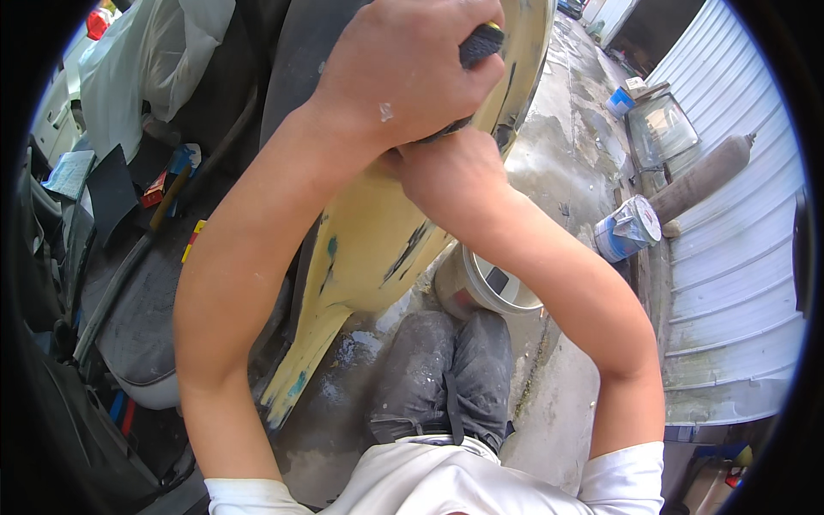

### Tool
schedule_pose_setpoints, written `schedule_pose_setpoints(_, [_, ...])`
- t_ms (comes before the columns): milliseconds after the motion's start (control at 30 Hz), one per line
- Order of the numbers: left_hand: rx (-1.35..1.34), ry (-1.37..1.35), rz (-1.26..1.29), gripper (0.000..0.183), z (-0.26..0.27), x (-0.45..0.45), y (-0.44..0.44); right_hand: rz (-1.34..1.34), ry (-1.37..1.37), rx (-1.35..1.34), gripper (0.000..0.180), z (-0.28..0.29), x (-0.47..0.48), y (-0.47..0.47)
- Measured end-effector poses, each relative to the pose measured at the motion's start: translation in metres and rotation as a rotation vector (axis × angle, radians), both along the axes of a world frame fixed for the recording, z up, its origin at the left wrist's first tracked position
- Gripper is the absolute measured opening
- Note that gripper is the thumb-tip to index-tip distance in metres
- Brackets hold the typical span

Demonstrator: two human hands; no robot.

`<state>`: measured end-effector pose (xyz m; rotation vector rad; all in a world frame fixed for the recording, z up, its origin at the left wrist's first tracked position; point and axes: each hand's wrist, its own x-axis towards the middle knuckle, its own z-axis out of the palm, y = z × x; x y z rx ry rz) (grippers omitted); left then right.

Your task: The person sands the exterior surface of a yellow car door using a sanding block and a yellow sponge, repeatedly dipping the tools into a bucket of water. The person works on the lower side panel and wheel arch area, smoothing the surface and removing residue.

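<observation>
My left hand [412,71] is closed around a black block [481,48], probably a sanding block, with a bit of yellow at its top edge. Just below it, my right hand [454,164] is bent at the wrist, close against the block's lower dark edge; its fingers are hidden, so its grip does not show. Both hands are over a car body panel [367,251] coated in yellowish filler, with dark and teal patches showing through. My left hand hides part of the panel's upper area.
Beside my knees stands a bucket [454,283] with a dark piece inside. Left is the car's interior, with a seat [138,335] and clutter. Along the corrugated metal wall [727,290] are a paint can [627,228], a gas cylinder [705,177] and a glass pane [663,132].
</observation>
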<state>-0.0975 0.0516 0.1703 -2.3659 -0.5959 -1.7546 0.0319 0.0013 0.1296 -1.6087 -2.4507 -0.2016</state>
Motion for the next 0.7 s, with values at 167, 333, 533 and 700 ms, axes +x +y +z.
schedule_pose_setpoints(167, [0.096, 0.033, 0.097, 0.016, 0.001, -0.007, -0.006, -0.054, -0.072, -0.064, 0.014, 0.004, 0.0, -0.001])
schedule_pose_setpoints(333, [0.02, -0.014, 0.142, 0.015, -0.012, -0.016, -0.015, -0.052, -0.096, 0.039, 0.012, 0.007, 0.003, -0.01])
schedule_pose_setpoints(533, [0.037, 0.024, 0.029, 0.023, -0.095, -0.069, -0.055, 0.212, -0.066, 0.565, 0.011, -0.013, 0.043, -0.023])
schedule_pose_setpoints(700, [0.014, 0.209, -0.009, 0.025, -0.161, -0.082, -0.071, 0.396, -0.194, 0.584, 0.052, -0.033, 0.043, -0.018])
